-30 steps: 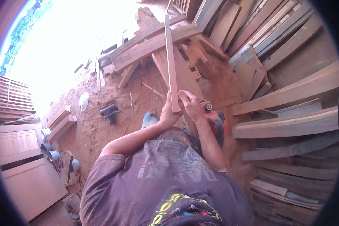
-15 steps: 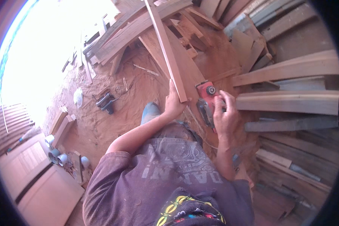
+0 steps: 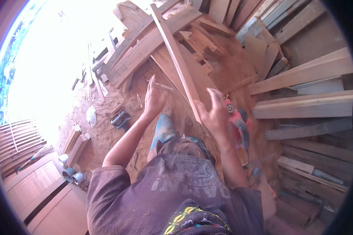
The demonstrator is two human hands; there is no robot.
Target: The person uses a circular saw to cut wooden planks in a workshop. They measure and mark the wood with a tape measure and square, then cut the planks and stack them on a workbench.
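Presently, the left hand [image 3: 155, 100] is hovering empty, fingers extended, while the right hand [image 3: 215, 116] is hanging, thumb and fingers parted, by the near end of the wooden strip [image 3: 175, 54], which, running over the beams [image 3: 137, 60], is probably needing steady support, contact being unclear.
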